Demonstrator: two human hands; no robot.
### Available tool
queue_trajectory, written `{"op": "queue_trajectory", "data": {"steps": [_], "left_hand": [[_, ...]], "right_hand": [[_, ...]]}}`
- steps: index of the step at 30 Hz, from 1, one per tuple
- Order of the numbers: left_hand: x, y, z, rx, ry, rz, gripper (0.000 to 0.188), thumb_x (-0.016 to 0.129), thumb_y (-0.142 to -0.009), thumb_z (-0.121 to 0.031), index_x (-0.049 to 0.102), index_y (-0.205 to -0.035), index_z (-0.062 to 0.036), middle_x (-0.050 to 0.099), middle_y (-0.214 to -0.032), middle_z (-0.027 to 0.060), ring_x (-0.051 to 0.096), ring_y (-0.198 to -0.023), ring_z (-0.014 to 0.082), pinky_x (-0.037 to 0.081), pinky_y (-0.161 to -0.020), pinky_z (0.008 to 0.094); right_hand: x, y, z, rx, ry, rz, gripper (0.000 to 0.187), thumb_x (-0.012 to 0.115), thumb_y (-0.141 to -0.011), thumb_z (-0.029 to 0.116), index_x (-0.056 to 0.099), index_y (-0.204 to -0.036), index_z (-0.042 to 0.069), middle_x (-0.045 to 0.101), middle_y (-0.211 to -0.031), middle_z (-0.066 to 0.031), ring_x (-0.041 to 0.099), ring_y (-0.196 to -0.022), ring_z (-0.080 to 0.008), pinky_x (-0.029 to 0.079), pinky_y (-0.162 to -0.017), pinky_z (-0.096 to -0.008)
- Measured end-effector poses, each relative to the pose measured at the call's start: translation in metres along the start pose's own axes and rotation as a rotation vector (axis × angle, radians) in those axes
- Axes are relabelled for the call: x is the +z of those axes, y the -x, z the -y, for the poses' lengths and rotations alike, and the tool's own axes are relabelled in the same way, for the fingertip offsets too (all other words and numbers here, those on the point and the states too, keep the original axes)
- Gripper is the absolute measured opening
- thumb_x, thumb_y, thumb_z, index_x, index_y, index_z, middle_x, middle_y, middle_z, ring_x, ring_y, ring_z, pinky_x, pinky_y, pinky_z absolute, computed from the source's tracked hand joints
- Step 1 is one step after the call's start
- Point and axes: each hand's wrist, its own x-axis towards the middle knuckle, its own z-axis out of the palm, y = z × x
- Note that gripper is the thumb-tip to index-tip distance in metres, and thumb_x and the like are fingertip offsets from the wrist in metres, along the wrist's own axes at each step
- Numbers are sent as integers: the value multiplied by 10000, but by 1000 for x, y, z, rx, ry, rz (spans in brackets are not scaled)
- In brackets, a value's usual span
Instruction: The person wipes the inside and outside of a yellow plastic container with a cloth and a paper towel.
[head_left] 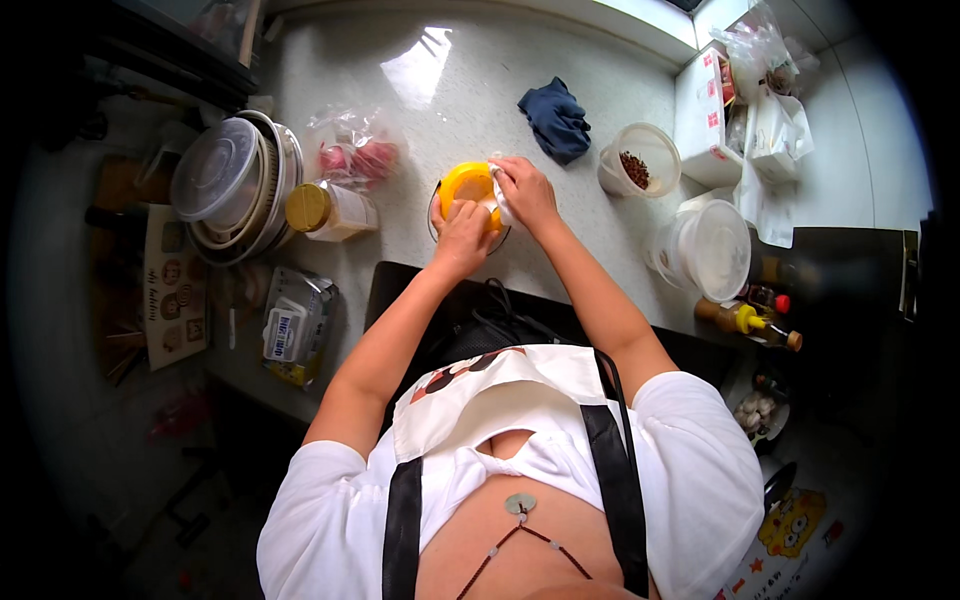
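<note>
A round container with a thick yellow rim stands on the counter in front of me. My left hand is closed on its near side, with fingers bent over the rim; what the fingertips touch inside is hidden. My right hand pinches a crumpled white wipe against the rim's right side. Whether it is paper or cloth, I cannot tell. Below the yellow rim, a darker curved edge of the container shows around my left hand. A dark blue cloth lies crumpled beyond my right hand.
Left on the grey counter are a bag of reddish pieces, a yellow-lidded jar, stacked bowls and a wipes pack. Right are a tub of brown bits, clear tubs, bottles and a white box.
</note>
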Motion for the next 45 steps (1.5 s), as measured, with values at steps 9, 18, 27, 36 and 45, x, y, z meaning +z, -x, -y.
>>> {"op": "queue_trajectory", "data": {"steps": [9,18,27,36,45], "left_hand": [[-15,5,5,9,-68,70,245,664,-672,-152,529,-864,-81,504,-853,59,475,-950,247,153,-987,538],[-39,4,20,-132,-162,-6,269,681,-661,-141,529,-873,-76,506,-836,70,483,-940,254,195,-980,532],[-44,14,29,-195,-144,-18,286,679,-680,-169,541,-912,-73,516,-850,74,485,-940,260,216,-966,528],[-50,20,37,-129,-155,-22,268,686,-672,-169,543,-876,-70,520,-836,75,492,-913,264,226,-964,531],[-61,31,38,-74,-155,-1,235,680,-683,-181,541,-835,-67,531,-833,88,500,-912,278,245,-947,533]], "right_hand": [[-25,17,-31,-5,-128,-27,207,552,-750,52,632,-941,61,604,-920,-130,599,-803,-280,478,-706,-329],[-19,-73,-51,-206,134,-104,181,553,-764,75,644,-914,121,591,-953,-96,563,-890,-268,457,-765,-340],[-2,-11,-49,-133,199,353,135,538,-698,36,624,-753,125,572,-911,-73,542,-886,-266,448,-770,-347],[-51,49,-60,74,382,106,131,542,-685,32,628,-743,112,558,-895,-75,557,-845,-257,459,-718,-376],[32,87,-3,-272,203,157,263,562,-717,48,597,-972,98,529,-1122,-89,530,-990,-270,462,-824,-339]]}}
